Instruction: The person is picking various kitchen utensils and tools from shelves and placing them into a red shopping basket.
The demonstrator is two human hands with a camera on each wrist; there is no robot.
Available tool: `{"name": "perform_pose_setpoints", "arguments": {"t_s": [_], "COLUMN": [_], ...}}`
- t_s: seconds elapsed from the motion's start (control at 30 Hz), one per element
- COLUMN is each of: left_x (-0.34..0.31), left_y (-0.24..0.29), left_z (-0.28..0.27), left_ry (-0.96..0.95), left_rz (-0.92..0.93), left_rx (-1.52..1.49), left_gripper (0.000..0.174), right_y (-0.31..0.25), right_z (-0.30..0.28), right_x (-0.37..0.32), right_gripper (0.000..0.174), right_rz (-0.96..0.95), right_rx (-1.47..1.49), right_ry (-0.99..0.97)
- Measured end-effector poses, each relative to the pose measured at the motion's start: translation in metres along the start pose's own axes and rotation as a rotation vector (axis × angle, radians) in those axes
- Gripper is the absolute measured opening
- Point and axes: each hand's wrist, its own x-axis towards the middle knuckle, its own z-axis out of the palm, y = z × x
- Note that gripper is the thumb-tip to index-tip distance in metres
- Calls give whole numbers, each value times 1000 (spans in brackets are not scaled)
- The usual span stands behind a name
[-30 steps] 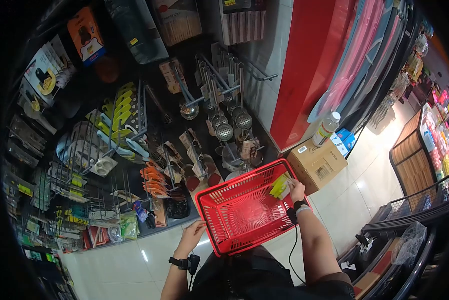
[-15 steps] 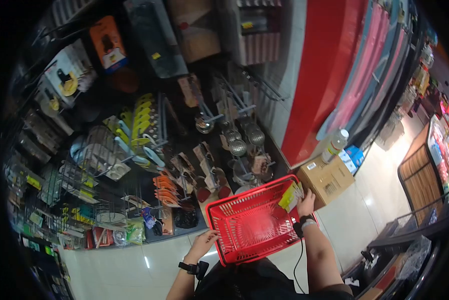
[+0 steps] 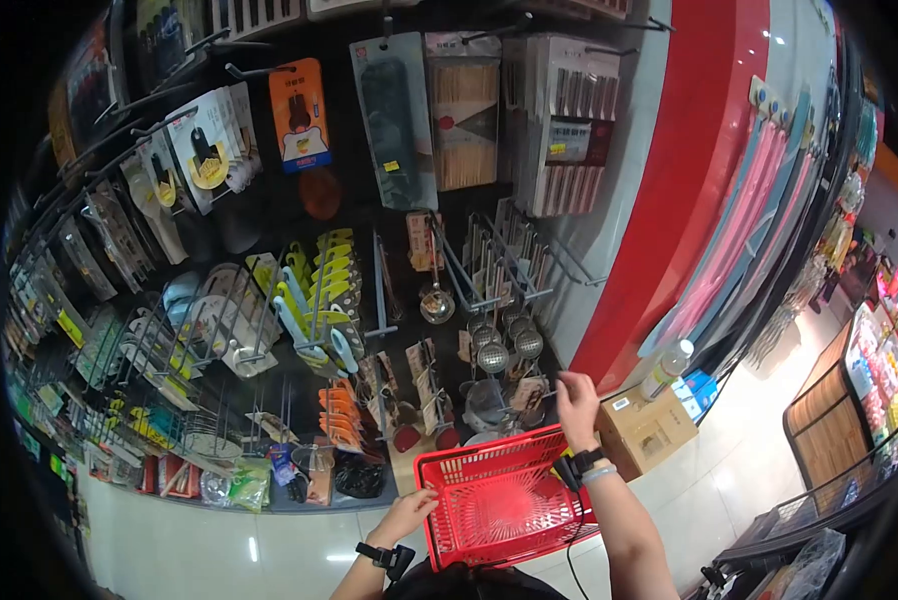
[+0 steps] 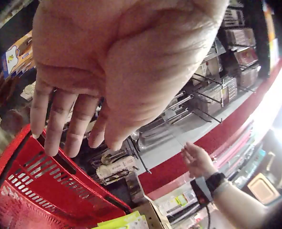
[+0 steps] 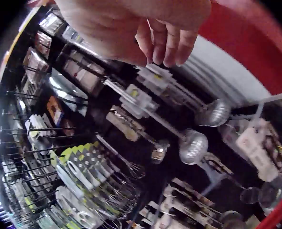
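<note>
A red basket [image 3: 489, 444] hangs in front of the body in the head view. Beside its left rim is my left hand [image 3: 406, 512], its fingers extended and fingertips at the rim in the left wrist view [image 4: 107, 62]. My right hand [image 3: 577, 405] is raised over the basket's far right corner, holding nothing, fingers loosely bent in the right wrist view [image 5: 146, 24]. Slotted metal ladles [image 5: 193, 145] hang beyond and below it there. A yellow-green packet [image 4: 122, 222] lies in the basket's right end, mostly hidden behind my right wrist in the head view.
Utensils on hooks fill the rack, including orange-handled tools [image 3: 341, 415] and green-handled ones [image 3: 334, 270]. A cardboard box [image 3: 649, 432] with a bottle [image 3: 667, 370] stands right of the basket. A red pillar [image 3: 684, 190] rises behind.
My right hand has let go of the yellow-green packet and risen out of the basket toward the rack. My left hand stays by the left rim. The head view has tilted up.
</note>
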Motion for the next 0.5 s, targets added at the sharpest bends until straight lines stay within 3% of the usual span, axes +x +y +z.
{"name": "perform_pose_setpoints", "arguments": {"t_s": [0.13, 0.2, 0.27, 0.33, 0.37, 0.4, 0.47, 0.5], "left_x": [-13, -22, -33, -45, -53, -56, -67, -71], "left_y": [3, -10, -15, -24, -22, -25, -38, -41], "left_z": [-12, -11, -14, -16, -18, -18, -16, -16], "left_ry": [33, 80, 104, 155, 168, 182, 182, 187], "left_rz": [-67, -69, -81, -142, -193, -198, -228, -236], "left_rx": [-69, -125, -172, -149, -153, -161, -125, -131], "left_gripper": [26, 29, 29, 28, 28, 28, 27, 27], "right_y": [-40, -48, -56, -48, -41, -25, -32, -46], "right_z": [52, 78, 92, 111, 118, 130, 132, 124], "right_x": [60, 89, 116, 136, 144, 153, 162, 161], "right_gripper": [45, 64, 72, 78, 83, 83, 83, 81], "right_rz": [-110, 26, -110, -99, 53, -68, -100, 7], "right_rx": [55, 162, 3, 46, 149, 113, 14, 88], "right_ry": [-91, -144, -161, -148, -236, -196, -194, -257]}}
